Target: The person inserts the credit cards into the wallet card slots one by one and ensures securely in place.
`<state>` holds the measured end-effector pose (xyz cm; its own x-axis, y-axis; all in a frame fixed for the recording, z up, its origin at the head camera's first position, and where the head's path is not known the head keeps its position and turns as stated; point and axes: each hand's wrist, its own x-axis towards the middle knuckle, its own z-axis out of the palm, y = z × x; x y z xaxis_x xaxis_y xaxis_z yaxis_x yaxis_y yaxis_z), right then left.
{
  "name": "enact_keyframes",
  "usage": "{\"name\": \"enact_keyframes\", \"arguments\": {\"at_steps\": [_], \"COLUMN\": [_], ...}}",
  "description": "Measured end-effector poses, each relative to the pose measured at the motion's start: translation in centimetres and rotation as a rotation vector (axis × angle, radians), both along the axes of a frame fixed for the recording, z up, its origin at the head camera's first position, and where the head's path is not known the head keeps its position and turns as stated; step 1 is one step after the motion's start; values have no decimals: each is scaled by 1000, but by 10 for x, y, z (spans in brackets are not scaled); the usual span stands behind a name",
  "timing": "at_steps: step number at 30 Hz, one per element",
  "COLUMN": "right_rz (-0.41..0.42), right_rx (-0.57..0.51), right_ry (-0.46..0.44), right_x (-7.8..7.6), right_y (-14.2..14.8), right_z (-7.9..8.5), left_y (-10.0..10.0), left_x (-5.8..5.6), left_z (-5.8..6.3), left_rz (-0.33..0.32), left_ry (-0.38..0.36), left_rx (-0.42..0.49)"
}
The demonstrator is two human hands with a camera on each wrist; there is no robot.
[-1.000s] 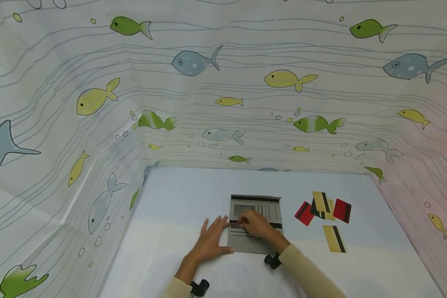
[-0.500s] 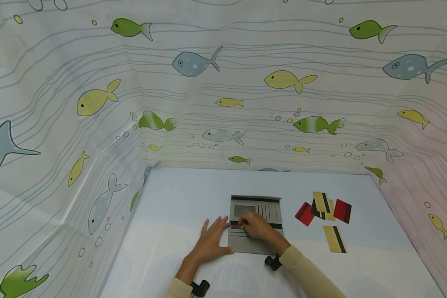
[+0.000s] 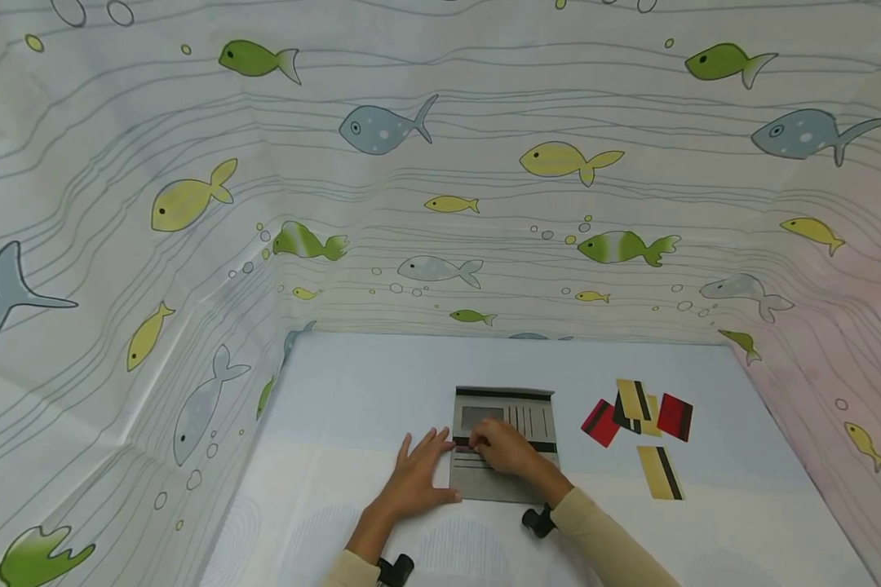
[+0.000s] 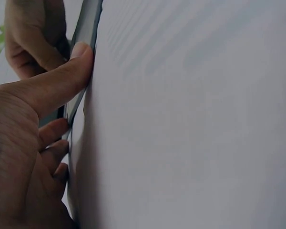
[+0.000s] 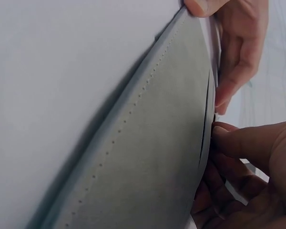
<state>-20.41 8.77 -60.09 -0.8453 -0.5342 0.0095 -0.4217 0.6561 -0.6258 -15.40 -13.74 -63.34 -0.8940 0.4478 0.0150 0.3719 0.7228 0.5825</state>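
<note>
A grey wallet [image 3: 495,485] lies unfolded on the white table, its stitched edge and slots plain in the right wrist view. My left hand [image 3: 413,481] is spread at its left side, with the thumb on the near corner and fingertips against the left edge. Over the wallet's middle, my right hand [image 3: 505,447] has its fingers curled and pinches a dark reddish card [image 3: 463,448] at the dark band across the wallet. Most of that card is hidden by the hand and the wallet. In the right wrist view, the right thumb and fingers [image 5: 233,140] are close to a slot.
Right of the wallet lie several loose cards: a red card [image 3: 599,422], another red card [image 3: 675,417], overlapping gold and black cards [image 3: 634,399], and a separate gold card [image 3: 659,473] nearer the front. Fish-patterned sheeting [image 3: 440,236] walls the table's back and sides.
The right hand keeps almost the same spot at the wallet's middle, with only slight finger movement; less of the reddish card shows half a second ago. The left hand stays put.
</note>
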Motion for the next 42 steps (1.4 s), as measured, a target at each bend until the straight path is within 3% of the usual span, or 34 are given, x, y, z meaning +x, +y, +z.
{"name": "enact_keyframes", "arguments": {"at_steps": [16, 42], "right_rz": [4, -68], "right_rx": [-21, 28], "right_ry": [58, 63], "right_x": [8, 16], "right_y": [0, -1], "right_z": [2, -2], "left_y": [3, 4], "left_x": [0, 1], "left_z": [4, 5], "left_rz": [31, 23], "left_ry": [-45, -8], "left_rx": [2, 8]}}
